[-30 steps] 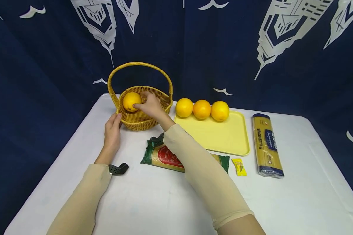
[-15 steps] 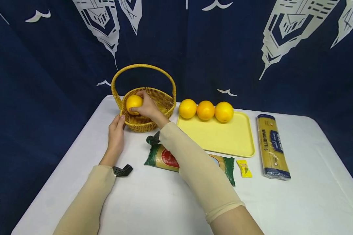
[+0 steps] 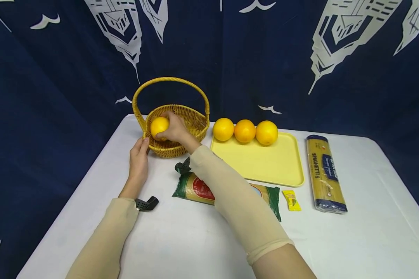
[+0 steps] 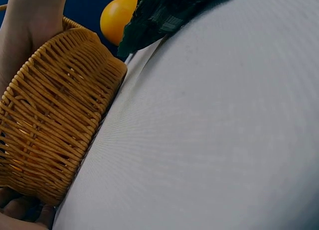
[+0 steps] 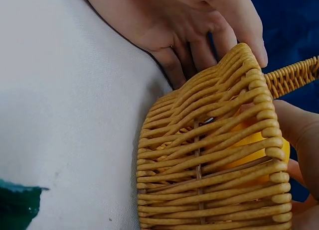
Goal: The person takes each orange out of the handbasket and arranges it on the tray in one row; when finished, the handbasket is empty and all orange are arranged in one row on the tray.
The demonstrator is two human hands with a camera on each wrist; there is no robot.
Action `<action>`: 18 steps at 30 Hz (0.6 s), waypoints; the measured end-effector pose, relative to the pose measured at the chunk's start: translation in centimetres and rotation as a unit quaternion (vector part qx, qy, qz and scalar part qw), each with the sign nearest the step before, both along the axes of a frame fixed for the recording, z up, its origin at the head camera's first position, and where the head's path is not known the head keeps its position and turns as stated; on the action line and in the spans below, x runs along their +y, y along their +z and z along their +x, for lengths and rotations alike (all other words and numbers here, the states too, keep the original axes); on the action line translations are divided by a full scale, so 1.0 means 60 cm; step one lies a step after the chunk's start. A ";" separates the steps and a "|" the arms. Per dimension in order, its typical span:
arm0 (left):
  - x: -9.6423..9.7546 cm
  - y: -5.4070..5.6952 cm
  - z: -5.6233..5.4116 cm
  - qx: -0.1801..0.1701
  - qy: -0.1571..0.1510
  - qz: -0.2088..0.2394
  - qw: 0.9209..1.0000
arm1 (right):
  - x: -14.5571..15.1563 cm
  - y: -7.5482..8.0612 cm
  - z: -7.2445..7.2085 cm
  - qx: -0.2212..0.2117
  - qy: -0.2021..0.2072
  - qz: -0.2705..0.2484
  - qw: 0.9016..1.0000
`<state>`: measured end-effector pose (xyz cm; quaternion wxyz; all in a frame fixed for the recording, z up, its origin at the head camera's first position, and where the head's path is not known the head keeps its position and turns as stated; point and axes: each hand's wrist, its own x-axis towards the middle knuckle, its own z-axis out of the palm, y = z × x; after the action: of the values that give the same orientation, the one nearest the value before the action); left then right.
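A wicker basket (image 3: 167, 151) with a tall arched handle stands at the table's back left. Inside it, on the left, sits an orange (image 3: 158, 126). My right hand (image 3: 175, 128) reaches into the basket and holds this orange, thumb at its front and fingers over its top right. My left hand (image 3: 138, 161) holds the basket's left side; the right wrist view shows the left thumb (image 5: 256, 46) at the rim and curled fingers along the outer wall. Through the weave in that view, the orange (image 5: 244, 150) is partly visible.
Three oranges (image 3: 244, 131) line the back edge of a yellow tray (image 3: 265, 162). A green-ended spaghetti pack (image 3: 195, 190) lies in front, partly under my right forearm. Right of the tray are a small yellow packet (image 3: 291, 200) and a blue-ended spaghetti pack (image 3: 324, 174).
My right fingers have closed round the orange in the basket, and it sits slightly lower and nearer the basket's front. The left hand stays at the basket's side. The head view has shifted slightly.
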<state>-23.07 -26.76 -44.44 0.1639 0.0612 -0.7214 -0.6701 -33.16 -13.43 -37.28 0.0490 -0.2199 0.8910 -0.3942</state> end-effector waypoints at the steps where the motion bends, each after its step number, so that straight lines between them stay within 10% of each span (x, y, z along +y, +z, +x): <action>1: -0.001 -0.002 0.001 -0.001 0.002 -0.001 1.000 | 0.000 -0.001 0.002 0.001 -0.001 0.006 1.000; 18: -0.003 -0.004 0.003 -0.018 0.006 -0.023 1.000 | 0.067 0.042 0.021 0.044 0.034 0.032 0.998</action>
<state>-22.90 -26.91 -44.67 0.1564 0.0744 -0.7388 -0.6513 -31.91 -9.42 -34.73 0.0300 -0.2654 0.8967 -0.3530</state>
